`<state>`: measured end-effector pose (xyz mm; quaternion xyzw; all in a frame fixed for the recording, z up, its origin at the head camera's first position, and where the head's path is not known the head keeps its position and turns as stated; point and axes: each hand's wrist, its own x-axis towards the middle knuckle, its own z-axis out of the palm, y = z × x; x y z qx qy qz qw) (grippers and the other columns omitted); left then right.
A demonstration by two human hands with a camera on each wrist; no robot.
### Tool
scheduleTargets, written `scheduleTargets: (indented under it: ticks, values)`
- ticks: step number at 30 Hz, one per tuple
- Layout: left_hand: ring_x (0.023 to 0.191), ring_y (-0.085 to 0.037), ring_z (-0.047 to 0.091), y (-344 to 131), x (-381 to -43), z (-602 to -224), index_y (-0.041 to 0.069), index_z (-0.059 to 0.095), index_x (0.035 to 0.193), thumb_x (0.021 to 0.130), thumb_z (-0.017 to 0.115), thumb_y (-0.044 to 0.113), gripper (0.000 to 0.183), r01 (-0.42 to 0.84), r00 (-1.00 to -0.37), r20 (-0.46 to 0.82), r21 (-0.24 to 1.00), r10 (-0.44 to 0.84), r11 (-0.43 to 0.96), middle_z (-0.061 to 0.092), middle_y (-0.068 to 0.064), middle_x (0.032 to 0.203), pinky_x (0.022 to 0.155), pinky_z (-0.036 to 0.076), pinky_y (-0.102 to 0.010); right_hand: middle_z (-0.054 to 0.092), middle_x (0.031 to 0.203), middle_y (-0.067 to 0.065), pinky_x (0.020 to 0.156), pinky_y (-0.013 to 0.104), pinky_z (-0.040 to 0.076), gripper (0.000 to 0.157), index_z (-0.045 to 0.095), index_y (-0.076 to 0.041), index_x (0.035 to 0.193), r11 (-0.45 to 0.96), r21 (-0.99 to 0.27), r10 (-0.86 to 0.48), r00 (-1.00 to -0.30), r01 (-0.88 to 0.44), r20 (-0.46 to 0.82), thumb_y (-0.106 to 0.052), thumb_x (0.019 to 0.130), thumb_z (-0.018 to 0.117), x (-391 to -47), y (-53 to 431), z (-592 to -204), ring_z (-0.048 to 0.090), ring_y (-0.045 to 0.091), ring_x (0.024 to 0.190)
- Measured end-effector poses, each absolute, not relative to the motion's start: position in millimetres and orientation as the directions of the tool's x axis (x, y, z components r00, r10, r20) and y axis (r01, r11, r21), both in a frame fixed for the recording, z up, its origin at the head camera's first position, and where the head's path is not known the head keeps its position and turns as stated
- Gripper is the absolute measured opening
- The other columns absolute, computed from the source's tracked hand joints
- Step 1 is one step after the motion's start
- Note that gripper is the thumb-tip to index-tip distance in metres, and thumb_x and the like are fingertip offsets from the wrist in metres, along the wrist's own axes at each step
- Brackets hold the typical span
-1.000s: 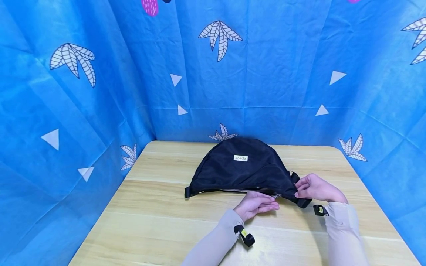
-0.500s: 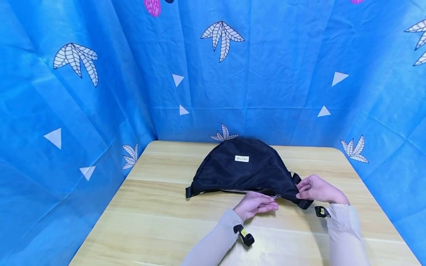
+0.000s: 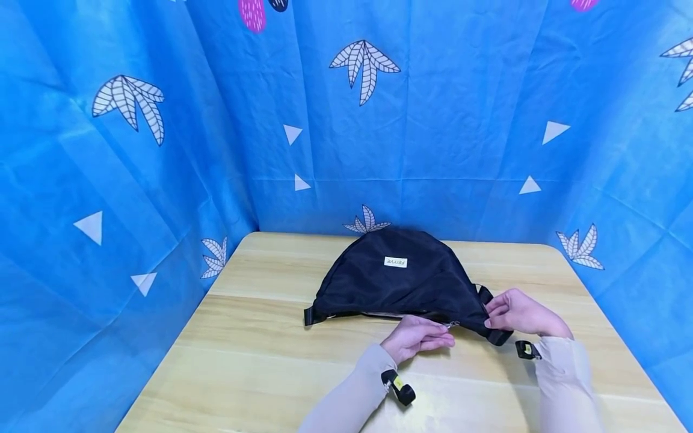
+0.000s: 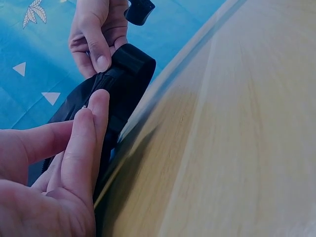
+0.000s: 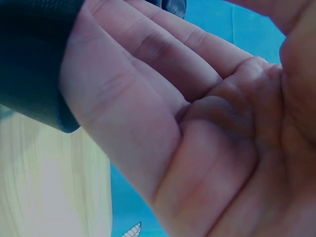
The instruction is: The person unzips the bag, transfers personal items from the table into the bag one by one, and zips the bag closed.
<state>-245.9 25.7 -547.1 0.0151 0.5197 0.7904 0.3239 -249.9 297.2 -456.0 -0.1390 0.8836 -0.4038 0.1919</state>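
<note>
A black half-moon bag [image 3: 397, 276] with a small white label [image 3: 396, 262] lies on the table, its zipped edge towards me. Part of that edge gapes, showing a pale lining. My left hand [image 3: 417, 340] pinches the metal zipper pull [image 3: 452, 324] near the bag's right end. My right hand [image 3: 522, 311] grips the bag's right corner beside a black strap loop [image 3: 499, 337]. In the left wrist view, zipper teeth [image 4: 102, 81] run between the two hands. The right wrist view shows mostly my palm [image 5: 217, 128] and curled fingers; the fingertips are hidden.
The light wood table [image 3: 243, 361] spreads around the bag. Blue patterned cloth [image 3: 460, 120] hangs behind it and on both sides. A short black strap tab [image 3: 308, 316] sticks out at the bag's left corner. Each wrist wears a black band [image 3: 397, 386].
The head view has shifted slightly, so the whole scene sits a little lower and further right. Both hands keep their hold on the bag, with no clear movement along the zipper.
</note>
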Motion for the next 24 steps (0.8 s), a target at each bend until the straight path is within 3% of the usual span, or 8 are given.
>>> scheduleTargets:
  ticks: [4,13,19,24]
  values:
    - [0.101,-0.032,0.077,24.6,-245.6,-548.6,-0.017,0.066,0.120,0.094,0.065,-0.008,0.028,-0.494,-0.790,-0.315,0.835,0.525,-0.242,0.070,-0.035,0.114,0.078,0.062,-0.022,0.076,0.104,0.025,0.075,0.021,0.060,0.037,0.065,0.021,0.112,0.637,-0.763,-0.407,-0.887,-0.106,-0.217,-0.006,0.088,0.076,-249.9,297.4,-457.4,0.075,0.019,0.091]
    - [0.102,-0.033,0.077,24.2,-247.3,-547.4,-0.017,0.067,0.119,0.094,0.065,-0.007,0.026,-0.482,-0.796,-0.310,0.845,0.520,-0.233,0.070,-0.035,0.114,0.079,0.062,-0.023,0.076,0.106,0.029,0.077,0.021,0.060,0.036,0.063,0.022,0.113,0.634,-0.764,-0.416,-0.884,-0.114,-0.213,-0.003,0.090,0.073,-250.7,297.6,-456.5,0.076,0.035,0.098]
    - [0.102,-0.034,0.076,23.9,-248.1,-546.8,-0.014,0.070,0.115,0.094,0.065,-0.007,0.022,-0.486,-0.795,-0.321,0.845,0.515,-0.223,0.070,-0.036,0.112,0.078,0.062,-0.023,0.076,0.104,0.028,0.076,0.021,0.059,0.034,0.064,0.021,0.111,0.632,-0.767,-0.418,-0.883,-0.115,-0.212,-0.004,0.089,0.074,-249.2,296.3,-454.3,0.077,0.032,0.096]
    - [0.103,-0.036,0.076,22.3,-249.8,-549.3,-0.015,0.070,0.115,0.094,0.066,-0.007,0.023,-0.486,-0.800,-0.324,0.843,0.505,-0.228,0.071,-0.035,0.111,0.080,0.063,-0.025,0.077,0.101,0.025,0.074,0.020,0.059,0.034,0.066,0.019,0.109,0.624,-0.773,-0.421,-0.883,-0.115,-0.208,-0.005,0.088,0.075,-249.2,296.6,-455.2,0.075,0.020,0.091]
